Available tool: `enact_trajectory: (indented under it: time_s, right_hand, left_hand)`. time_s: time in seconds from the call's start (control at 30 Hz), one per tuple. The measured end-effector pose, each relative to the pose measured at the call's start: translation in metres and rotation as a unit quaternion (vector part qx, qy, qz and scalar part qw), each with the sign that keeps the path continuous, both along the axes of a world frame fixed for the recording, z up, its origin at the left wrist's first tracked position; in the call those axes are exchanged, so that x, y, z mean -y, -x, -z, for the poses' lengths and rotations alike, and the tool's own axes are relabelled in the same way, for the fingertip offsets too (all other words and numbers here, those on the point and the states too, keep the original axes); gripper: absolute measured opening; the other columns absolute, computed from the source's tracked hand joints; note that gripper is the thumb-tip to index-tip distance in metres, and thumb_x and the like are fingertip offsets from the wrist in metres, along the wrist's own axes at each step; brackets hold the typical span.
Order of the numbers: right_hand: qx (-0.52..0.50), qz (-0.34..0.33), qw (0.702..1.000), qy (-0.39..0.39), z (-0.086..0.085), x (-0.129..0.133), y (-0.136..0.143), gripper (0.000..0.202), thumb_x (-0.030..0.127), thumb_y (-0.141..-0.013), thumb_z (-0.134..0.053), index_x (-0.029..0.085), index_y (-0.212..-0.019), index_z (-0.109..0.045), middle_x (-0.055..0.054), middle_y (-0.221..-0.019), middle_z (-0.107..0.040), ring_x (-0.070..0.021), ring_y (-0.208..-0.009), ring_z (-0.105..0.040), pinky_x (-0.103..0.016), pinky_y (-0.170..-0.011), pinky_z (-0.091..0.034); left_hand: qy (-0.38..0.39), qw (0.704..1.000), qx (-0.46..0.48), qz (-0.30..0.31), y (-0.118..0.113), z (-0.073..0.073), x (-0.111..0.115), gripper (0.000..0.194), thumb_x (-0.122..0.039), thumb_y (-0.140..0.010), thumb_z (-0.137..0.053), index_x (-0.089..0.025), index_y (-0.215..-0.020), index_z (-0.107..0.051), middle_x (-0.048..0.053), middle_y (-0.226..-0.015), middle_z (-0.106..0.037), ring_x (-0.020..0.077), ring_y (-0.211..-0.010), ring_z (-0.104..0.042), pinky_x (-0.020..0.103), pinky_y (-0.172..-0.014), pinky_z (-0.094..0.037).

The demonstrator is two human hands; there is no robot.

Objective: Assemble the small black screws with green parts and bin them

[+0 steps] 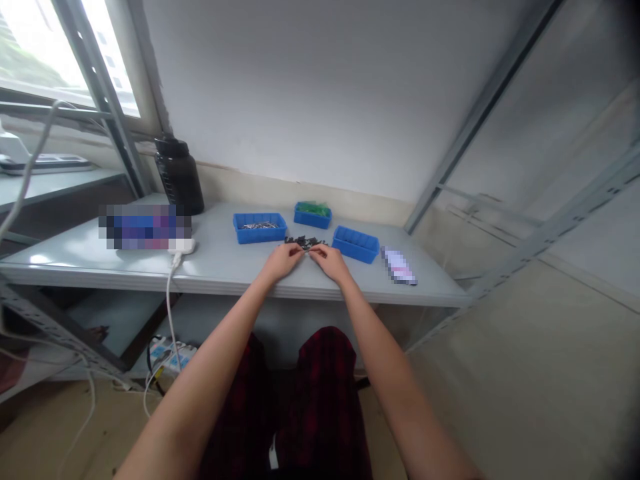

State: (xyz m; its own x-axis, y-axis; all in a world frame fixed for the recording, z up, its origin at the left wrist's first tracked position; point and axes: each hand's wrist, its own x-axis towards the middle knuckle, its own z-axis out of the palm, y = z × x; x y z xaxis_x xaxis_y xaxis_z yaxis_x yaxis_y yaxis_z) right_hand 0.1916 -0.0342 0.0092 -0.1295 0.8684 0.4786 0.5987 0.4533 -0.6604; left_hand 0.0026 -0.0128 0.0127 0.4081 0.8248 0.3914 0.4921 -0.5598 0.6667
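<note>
Close together near the front of the grey shelf (220, 257), my left hand (285, 260) and my right hand (328, 260) meet fingertip to fingertip. Both are closed in a pinch; whatever lies between the fingers is too small to name. Just beyond them is a loose pile of small black pieces (303, 241). Behind my left hand, a blue bin (261, 235) contains many thin silvery metal pieces (257, 225). Farther back, another blue bin (313, 220) has green plastic-like material (314, 207) in it. A third blue bin (356, 248) sits beside my right hand, tilted to my view.
On the left are a dark bottle (180, 177), a blurred-out object (143, 227) and a white charger (181, 247) whose cable (170, 307) hangs over the edge. A blurred-out flat object (399, 267) lies at right. Below is a power strip (173, 353). Metal posts (480, 120) frame the shelf.
</note>
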Motion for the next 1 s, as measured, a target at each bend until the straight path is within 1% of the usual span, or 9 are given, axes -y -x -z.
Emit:
enact_trajectory:
  time_s: [0.13, 0.23, 0.33, 0.4, 0.47, 0.57, 0.7, 0.8, 1.0]
  right_hand:
    - [-0.013, -0.002, 1.0, -0.008, 0.0, -0.001, -0.001, 0.022, 0.032, -0.088, -0.058, 0.021, -0.098, -0.074, -0.008, -0.1, -0.076, -0.021, -0.091, -0.068, -0.034, -0.086, -0.05]
    - [-0.021, -0.017, 0.999, -0.016, 0.003, -0.003, -0.002, 0.023, 0.035, -0.088, -0.058, 0.022, -0.098, -0.074, -0.007, -0.101, -0.076, -0.0204, -0.09, -0.067, -0.034, -0.085, -0.05]
    - [-0.032, -0.031, 0.999, -0.022, 0.005, -0.005, -0.004, 0.023, 0.037, -0.087, -0.059, 0.022, -0.098, -0.074, -0.006, -0.1, -0.076, -0.02, -0.088, -0.067, -0.034, -0.084, -0.05]
    - [-0.04, -0.026, 0.999, -0.021, 0.006, -0.006, -0.004, 0.023, 0.037, -0.087, -0.06, 0.021, -0.098, -0.073, -0.006, -0.098, -0.076, -0.02, -0.087, -0.067, -0.034, -0.083, -0.05]
    - [-0.025, -0.017, 0.999, -0.019, 0.006, -0.006, -0.004, 0.023, 0.036, -0.088, -0.059, 0.021, -0.099, -0.073, -0.007, -0.099, -0.075, -0.0199, -0.088, -0.067, -0.033, -0.083, -0.05]
    - [0.031, -0.019, 0.999, -0.011, 0.005, -0.006, -0.003, 0.021, 0.033, -0.088, -0.06, 0.02, -0.099, -0.073, -0.007, -0.098, -0.075, -0.0193, -0.087, -0.066, -0.032, -0.083, -0.049]
    - [0.075, -0.037, 0.996, -0.007, 0.006, -0.005, 0.0, 0.012, 0.025, -0.086, -0.065, 0.02, -0.092, -0.074, -0.006, -0.093, -0.074, -0.0177, -0.082, -0.064, -0.03, -0.082, -0.047]
    - [0.092, -0.038, 0.995, -0.009, 0.006, -0.005, 0.001, 0.012, 0.021, -0.086, -0.064, 0.02, -0.092, -0.074, -0.006, -0.092, -0.074, -0.0169, -0.082, -0.063, -0.029, -0.081, -0.046]
    - [0.092, -0.032, 0.995, -0.015, 0.004, -0.004, 0.001, 0.011, 0.021, -0.087, -0.065, 0.019, -0.093, -0.073, -0.006, -0.095, -0.074, -0.0173, -0.085, -0.064, -0.03, -0.083, -0.046]
  left_hand:
    - [0.002, 1.0, -0.016, 0.022, -0.001, 0.001, -0.003, 0.03, -0.035, -0.091, -0.05, -0.018, -0.095, -0.073, 0.008, -0.096, -0.074, 0.0234, -0.087, -0.065, 0.033, -0.083, -0.048]
    - [0.003, 0.999, -0.036, 0.037, -0.002, 0.002, -0.005, 0.029, -0.036, -0.09, -0.051, -0.019, -0.095, -0.074, 0.007, -0.095, -0.074, 0.0235, -0.087, -0.065, 0.033, -0.082, -0.048]
    - [0.002, 0.998, -0.048, 0.04, -0.002, 0.002, -0.005, 0.028, -0.036, -0.089, -0.052, -0.02, -0.095, -0.074, 0.007, -0.094, -0.074, 0.0239, -0.086, -0.065, 0.033, -0.08, -0.048]
    - [-0.003, 0.999, -0.036, 0.034, -0.002, 0.001, -0.002, 0.028, -0.035, -0.09, -0.05, -0.019, -0.095, -0.072, 0.007, -0.094, -0.074, 0.0238, -0.086, -0.065, 0.033, -0.08, -0.048]
    - [-0.011, 1.0, -0.004, 0.02, -0.002, -0.001, 0.001, 0.027, -0.034, -0.091, -0.049, -0.017, -0.095, -0.07, 0.009, -0.095, -0.073, 0.0234, -0.087, -0.064, 0.033, -0.081, -0.048]
    - [-0.018, 0.999, 0.028, 0.011, -0.001, -0.004, 0.005, 0.026, -0.031, -0.091, -0.048, -0.016, -0.095, -0.068, 0.01, -0.097, -0.072, 0.023, -0.089, -0.064, 0.034, -0.084, -0.048]
    - [-0.02, 1.0, 0.003, 0.018, -0.001, -0.005, 0.006, 0.024, -0.03, -0.09, -0.05, -0.016, -0.093, -0.07, 0.009, -0.098, -0.073, 0.0226, -0.09, -0.064, 0.034, -0.085, -0.049]
    - [-0.016, 1.0, -0.006, 0.018, -0.002, -0.004, 0.005, 0.024, -0.031, -0.089, -0.052, -0.017, -0.094, -0.072, 0.009, -0.097, -0.073, 0.0224, -0.089, -0.064, 0.034, -0.085, -0.048]
    - [-0.015, 1.0, 0.014, 0.013, -0.002, -0.002, 0.002, 0.023, -0.028, -0.087, -0.052, -0.016, -0.092, -0.07, 0.009, -0.094, -0.073, 0.0221, -0.087, -0.063, 0.033, -0.083, -0.047]
